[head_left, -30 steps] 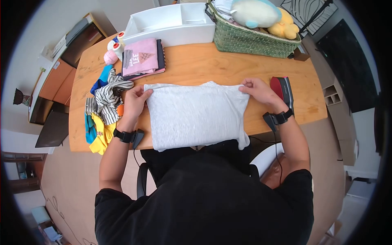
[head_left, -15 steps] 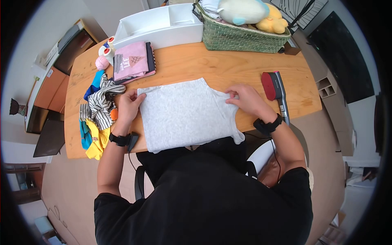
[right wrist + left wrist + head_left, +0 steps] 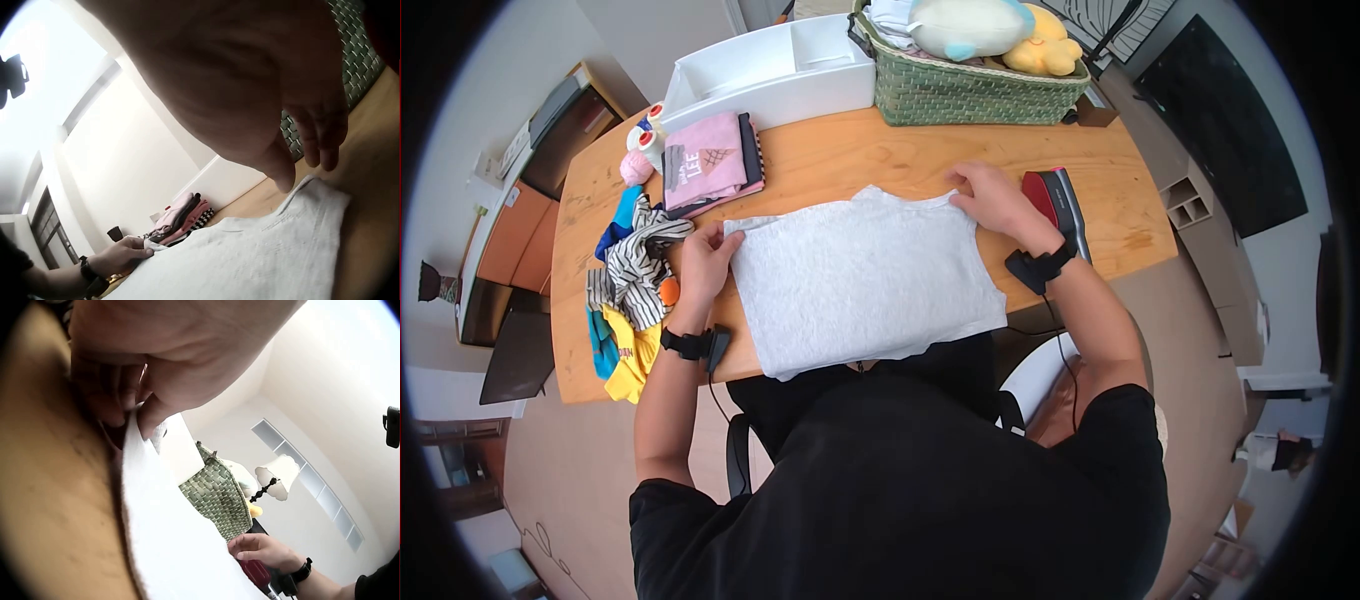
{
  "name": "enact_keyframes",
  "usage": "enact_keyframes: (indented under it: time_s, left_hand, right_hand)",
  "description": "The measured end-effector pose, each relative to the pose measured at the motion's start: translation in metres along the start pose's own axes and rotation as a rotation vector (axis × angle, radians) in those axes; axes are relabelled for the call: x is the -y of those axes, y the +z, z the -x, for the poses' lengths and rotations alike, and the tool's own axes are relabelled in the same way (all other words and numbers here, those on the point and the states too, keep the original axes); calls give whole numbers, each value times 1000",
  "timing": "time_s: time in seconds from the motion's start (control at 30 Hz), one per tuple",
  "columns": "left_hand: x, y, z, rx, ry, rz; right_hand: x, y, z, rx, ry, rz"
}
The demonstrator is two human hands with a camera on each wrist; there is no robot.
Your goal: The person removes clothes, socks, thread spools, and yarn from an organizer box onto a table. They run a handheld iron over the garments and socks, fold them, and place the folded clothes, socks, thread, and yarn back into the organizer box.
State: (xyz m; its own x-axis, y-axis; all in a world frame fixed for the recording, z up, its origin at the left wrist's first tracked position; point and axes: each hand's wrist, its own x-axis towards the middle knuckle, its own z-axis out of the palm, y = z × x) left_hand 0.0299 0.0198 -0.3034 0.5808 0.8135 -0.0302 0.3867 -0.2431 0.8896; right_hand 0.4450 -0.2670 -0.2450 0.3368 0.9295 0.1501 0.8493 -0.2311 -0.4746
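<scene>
left hand (image 3: 705, 264): pinches grey garment (image 3: 865, 280) | fingertips (image 3: 111, 416) partly hidden | right hand (image 3: 998, 204): grip narrowly parted

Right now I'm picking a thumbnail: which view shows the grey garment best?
The head view: nearly all the grey garment shows from above. Both wrist views show it only partly, cut by the frame's bottom edge.

Grey garment (image 3: 237, 265) cropped in wrist views, black T-shirt (image 3: 900, 490) in head view

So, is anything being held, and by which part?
The left hand pinches the grey shirt at its far left corner. The right hand, by the far right corner, seems to hold nothing.
</scene>
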Motion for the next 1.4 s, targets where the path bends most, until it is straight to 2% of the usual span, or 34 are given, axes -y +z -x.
enact_keyframes:
  time_s: [0.03, 0.1, 0.23, 0.33, 0.4, 0.5, 0.57, 0.7, 0.73, 0.8, 0.83, 0.9, 1.03, 1.1, 1.23, 1.3, 1.4]
  left_hand:
    - [5, 1, -2, -23, 21, 23]
    - [5, 2, 0, -45, 35, 49]
    - [-2, 0, -4, -15, -17, 10]
    - [0, 1, -12, 2, -3, 0]
    - [1, 2, -15, 3, 10, -17]
    - [2, 1, -15, 6, 17, 138]
    - [3, 2, -14, -46, 117, 316]
    - [4, 5, -18, -37, 136, 285]
    - [5, 7, -19, 0, 139, 205]
    - [9, 8, -24, 33, 156, 80]
    - [11, 7, -25, 32, 156, 77]
    - [-4, 7, -18, 40, 143, 0]
    - [-8, 4, -17, 51, 102, 7]
    - [-2, 1, -20, 24, 104, -66]
    - [-2, 5, -22, -73, 138, -104]
    - [-14, 7, -24, -122, 151, -160]
    - [-18, 12, -30, -151, 192, -266]
  right_hand:
    - [0, 1, 5, 1, 2, 1]
    - [17, -6, 17, -12, 232, -76]
    - [6, 4, 30, -19, 254, -35]
    - [-9, 15, 21, -116, 201, -23]
    - [1, 7, 13, 58, 272, -33]
    - [-12, 12, 10, 85, 222, -35]
    - [-7, 4, 17, 62, 258, -41]
    - [4, -7, 23, 87, 326, 43]
    - [5, -3, 23, 86, 325, 42]
    - [11, 11, 21, -95, 32, 95]
    - [15, 17, 13, -97, 31, 93]
    - [29, 29, -13, -27, -37, -49]
    - [42, 55, -63, 37, -133, -47]
    - [46, 59, -77, 195, -184, -7]
    - [38, 67, -80, 207, -148, -110]
    - [43, 56, -74, 144, -1, -178]
    - [41, 56, -70, 79, 15, -178]
